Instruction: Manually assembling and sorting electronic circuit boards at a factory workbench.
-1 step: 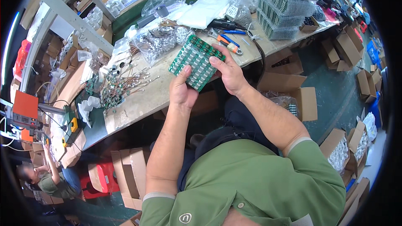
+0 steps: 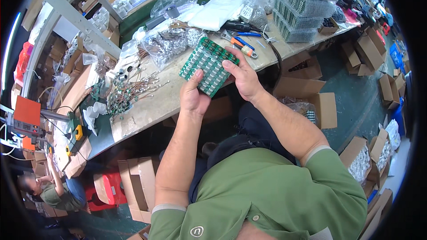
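Note:
Both of my hands hold a green circuit board panel (image 2: 209, 66), tilted above the near edge of the workbench. Rows of small silvery metal parts cover most of its face. My left hand (image 2: 194, 98) grips its lower left edge, thumb on top. On the right edge, my right hand (image 2: 243, 74) has its thumb pressed on the face and its fingers around the back, partly hidden. Just beyond the panel lie pliers with orange and blue handles (image 2: 242, 44). A clear bag of small metal parts (image 2: 164, 46) sits to the left of it.
Wired small boards (image 2: 126, 93) spread over the workbench (image 2: 155, 102) at left. Wrapped stacks of panels (image 2: 298, 13) stand at the back right. Open cardboard boxes (image 2: 327, 109) are on the floor. Another person (image 2: 60, 191) sits at far left beside an orange-fronted machine (image 2: 29, 113).

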Available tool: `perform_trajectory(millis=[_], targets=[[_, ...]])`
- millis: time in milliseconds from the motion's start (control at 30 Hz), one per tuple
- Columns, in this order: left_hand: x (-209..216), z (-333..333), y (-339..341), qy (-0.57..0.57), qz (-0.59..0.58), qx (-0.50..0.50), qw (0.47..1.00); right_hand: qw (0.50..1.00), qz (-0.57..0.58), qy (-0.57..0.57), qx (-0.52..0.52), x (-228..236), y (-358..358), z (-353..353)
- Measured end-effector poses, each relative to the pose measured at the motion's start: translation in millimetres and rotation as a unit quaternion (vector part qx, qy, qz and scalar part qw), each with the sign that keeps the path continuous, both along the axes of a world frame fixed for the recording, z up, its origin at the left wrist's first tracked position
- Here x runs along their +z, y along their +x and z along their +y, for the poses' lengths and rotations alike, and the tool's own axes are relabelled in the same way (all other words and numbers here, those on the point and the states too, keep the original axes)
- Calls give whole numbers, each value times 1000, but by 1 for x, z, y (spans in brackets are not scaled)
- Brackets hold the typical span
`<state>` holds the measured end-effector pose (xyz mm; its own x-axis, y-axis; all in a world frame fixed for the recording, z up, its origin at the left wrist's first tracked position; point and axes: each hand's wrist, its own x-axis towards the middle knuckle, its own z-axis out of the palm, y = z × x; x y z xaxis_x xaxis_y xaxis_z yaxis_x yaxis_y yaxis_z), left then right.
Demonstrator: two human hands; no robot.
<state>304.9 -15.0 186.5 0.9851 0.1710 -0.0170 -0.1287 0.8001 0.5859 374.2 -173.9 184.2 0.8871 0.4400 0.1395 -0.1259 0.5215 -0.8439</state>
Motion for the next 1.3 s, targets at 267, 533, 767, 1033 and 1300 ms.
perform_trajectory(millis=[267, 533, 767, 1033, 1300], targets=[[-3, 1, -2, -13, -1, 2, 1000, 1000, -7, -12, 9, 8, -4, -1], [-7, 0, 2, -11, -4, -6, 1000, 999, -41, -30, -16, 3, 0, -4], [-7, 2, -13, 10, 19, -3, 1000, 997, -47, -54, -8, 2, -12, -10], [-12, 4, -12, 39, 8, -39, 998, 997, -67, -31, 12, -1, -13, -33], [-5, -1, -31, 84, 43, -59, 994, 995, -82, -51, 17, -13, -36, -53]])
